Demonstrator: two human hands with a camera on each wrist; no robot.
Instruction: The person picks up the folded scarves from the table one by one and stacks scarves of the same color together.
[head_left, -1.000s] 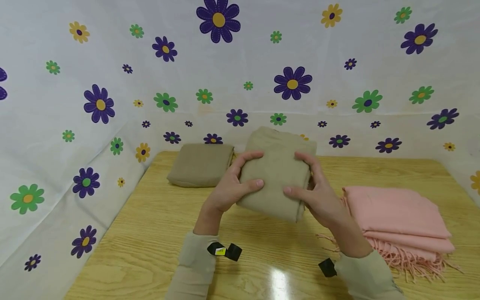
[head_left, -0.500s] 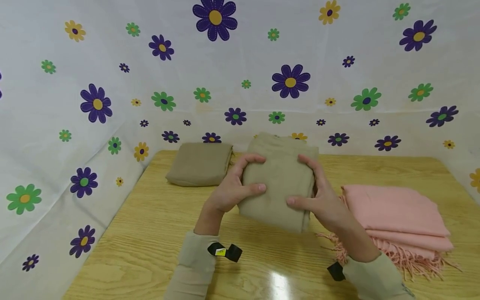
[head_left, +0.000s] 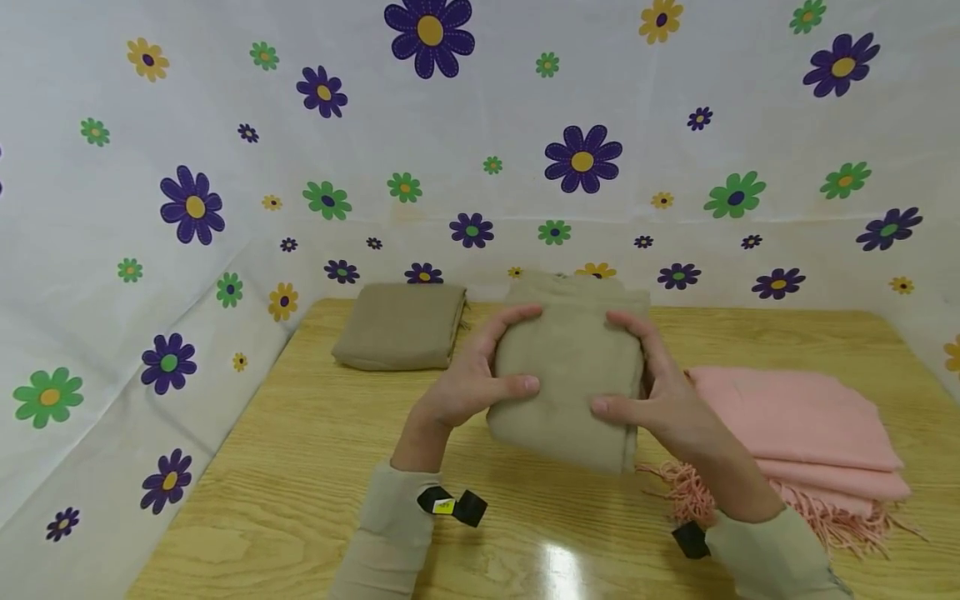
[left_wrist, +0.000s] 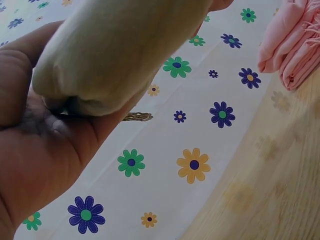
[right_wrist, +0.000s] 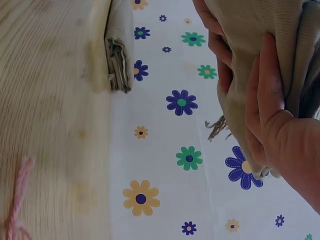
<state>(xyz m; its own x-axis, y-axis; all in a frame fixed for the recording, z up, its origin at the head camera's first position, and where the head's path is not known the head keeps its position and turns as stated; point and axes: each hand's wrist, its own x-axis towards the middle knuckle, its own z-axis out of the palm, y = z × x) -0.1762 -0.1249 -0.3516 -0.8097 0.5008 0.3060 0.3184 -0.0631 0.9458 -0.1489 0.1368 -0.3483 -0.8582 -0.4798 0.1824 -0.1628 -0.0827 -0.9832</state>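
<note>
Between both hands a folded beige scarf point(head_left: 566, 367) is held up above the table. The left hand point(head_left: 468, 375) grips its left side, thumb on the near face and fingers wrapped behind. On the opposite side the right hand point(head_left: 667, 392) does the same, its thumb lying on the near face. In the left wrist view a rounded end of the scarf point(left_wrist: 120, 50) sits in the palm. Fingers of both hands press against the back of the bundle in the right wrist view, where a bit of twisted fringe point(right_wrist: 217, 127) hangs out.
A folded khaki scarf point(head_left: 401, 329) lies at the back left of the wooden table point(head_left: 285, 492). A folded pink scarf point(head_left: 795, 417) with fringe rests on the right, close to the right forearm. A flower-printed white cloth point(head_left: 480, 108) hangs behind and at the sides.
Both hands have carried the beige scarf slightly right and downward in the head view, with the grip kept. The khaki and pink scarves stay where they were.
</note>
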